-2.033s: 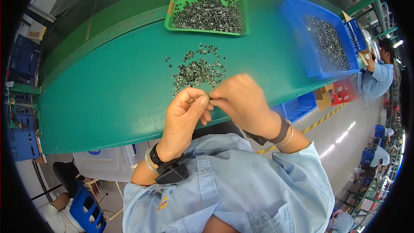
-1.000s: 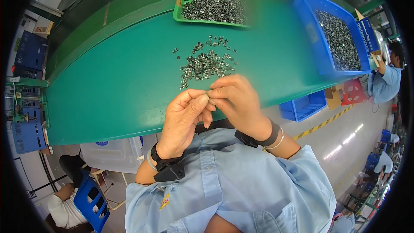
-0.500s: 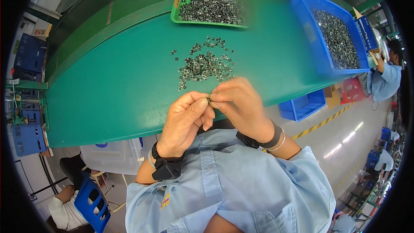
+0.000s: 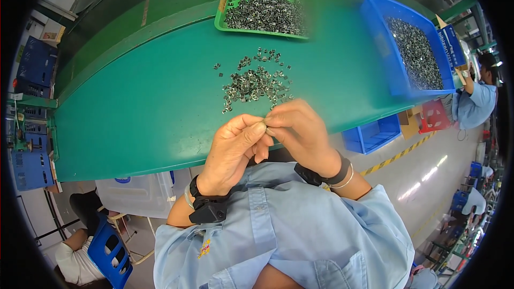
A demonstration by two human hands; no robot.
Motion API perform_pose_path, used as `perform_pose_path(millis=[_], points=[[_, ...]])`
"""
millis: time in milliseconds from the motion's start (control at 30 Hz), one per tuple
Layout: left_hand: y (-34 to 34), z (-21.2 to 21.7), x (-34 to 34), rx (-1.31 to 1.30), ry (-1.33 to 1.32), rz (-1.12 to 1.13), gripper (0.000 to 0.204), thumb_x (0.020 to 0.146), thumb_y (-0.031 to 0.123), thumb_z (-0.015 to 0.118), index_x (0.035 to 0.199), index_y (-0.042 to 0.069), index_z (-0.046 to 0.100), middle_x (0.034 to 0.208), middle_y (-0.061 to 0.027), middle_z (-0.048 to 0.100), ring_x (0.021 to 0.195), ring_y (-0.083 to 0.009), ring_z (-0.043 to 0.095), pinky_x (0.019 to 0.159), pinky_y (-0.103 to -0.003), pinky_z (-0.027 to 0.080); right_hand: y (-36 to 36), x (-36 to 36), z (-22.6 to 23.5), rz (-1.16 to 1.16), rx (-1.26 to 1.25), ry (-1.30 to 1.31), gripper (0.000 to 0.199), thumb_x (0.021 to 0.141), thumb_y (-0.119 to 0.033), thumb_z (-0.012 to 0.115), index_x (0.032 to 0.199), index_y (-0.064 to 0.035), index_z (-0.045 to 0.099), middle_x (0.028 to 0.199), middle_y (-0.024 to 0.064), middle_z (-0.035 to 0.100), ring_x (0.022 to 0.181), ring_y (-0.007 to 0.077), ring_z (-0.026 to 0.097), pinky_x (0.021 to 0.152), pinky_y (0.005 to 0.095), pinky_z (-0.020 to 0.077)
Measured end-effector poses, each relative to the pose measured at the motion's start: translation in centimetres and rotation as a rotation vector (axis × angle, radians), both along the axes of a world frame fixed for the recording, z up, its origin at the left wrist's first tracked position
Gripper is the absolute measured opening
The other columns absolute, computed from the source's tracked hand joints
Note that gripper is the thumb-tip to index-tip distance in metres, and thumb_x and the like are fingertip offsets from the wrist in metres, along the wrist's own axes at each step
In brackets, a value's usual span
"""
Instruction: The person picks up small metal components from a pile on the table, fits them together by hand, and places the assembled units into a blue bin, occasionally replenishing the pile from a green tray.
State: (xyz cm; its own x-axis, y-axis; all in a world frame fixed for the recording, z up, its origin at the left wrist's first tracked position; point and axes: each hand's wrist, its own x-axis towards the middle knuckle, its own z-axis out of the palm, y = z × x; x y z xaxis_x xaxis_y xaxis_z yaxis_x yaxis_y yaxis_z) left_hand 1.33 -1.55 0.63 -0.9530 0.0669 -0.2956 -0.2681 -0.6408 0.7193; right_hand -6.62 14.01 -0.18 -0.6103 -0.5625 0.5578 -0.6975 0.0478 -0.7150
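Both hands meet just in front of a loose pile of small metal parts [image 4: 250, 86], fingertips touching. My left hand [image 4: 229, 150] is closed, thumb and forefinger pinched together. My right hand [image 4: 302, 134] also pinches, its thumb and fingers against the left fingertips. Between them is one small metal part, now almost fully covered by the fingers; half a second ago its dark edge showed. The parts in the pile look like little dark and silver clips, scattered on the green tabletop [image 4: 144, 107].
Beyond the pile sits a green tray [image 4: 220, 20] full of similar parts. A deep blue bin [image 4: 377, 40] at the right holds more of them. Below the table's right edge is another blue bin [image 4: 375, 136]. A co-worker in blue [image 4: 478, 101] is at the far right.
The fingertips have closed over the small part, which showed between them before. The whole view has shifted slightly; the pile and trays look the same.
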Motion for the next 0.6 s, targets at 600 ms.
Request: perform_pose_path(millis=[600], points=[[0.2, -0.9, 0.2, 0.241, 0.100, -0.006, 0.018, 0.093, 0.022, 0.055, 0.095, 0.003, 0.056, 0.078, -0.0088, 0.063, 0.060, -0.0140, 0.055, 0.052, -0.026, 0.044, -0.1, 0.2, 0.4, 0.030, -0.044, -0.010, 0.023, 0.073, 0.004, 0.069, 0.092, -0.0055, 0.060, 0.091, 0.0091, 0.061, 0.082, 0.0224, 0.059, 0.069, 0.0304, 0.0482]])
